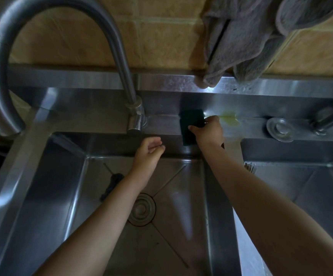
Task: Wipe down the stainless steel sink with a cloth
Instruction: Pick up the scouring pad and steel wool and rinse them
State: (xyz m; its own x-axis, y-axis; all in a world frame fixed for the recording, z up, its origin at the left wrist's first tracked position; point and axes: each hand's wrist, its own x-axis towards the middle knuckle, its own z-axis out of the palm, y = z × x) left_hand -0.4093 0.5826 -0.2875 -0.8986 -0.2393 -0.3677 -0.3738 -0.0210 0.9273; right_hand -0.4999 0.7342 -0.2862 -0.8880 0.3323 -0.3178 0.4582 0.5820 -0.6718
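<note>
A stainless steel double sink (110, 124) fills the view. My right hand (208, 131) grips a dark green scouring cloth (190, 121) against the back ledge, just right of the tap base. A yellowish smear (230, 118) lies on the ledge right beside that hand. My left hand (148, 151) hovers over the back of the left basin with fingers loosely curled and nothing in it. The left basin's round drain (141, 209) lies below my left forearm.
A tall curved tap (121, 56) rises from the ledge at the left. Grey towels (241, 36) hang over the tiled wall at the upper right. A round metal cap (280, 128) and a second fitting (328, 121) sit on the right ledge. A dark object (111, 185) lies in the left basin.
</note>
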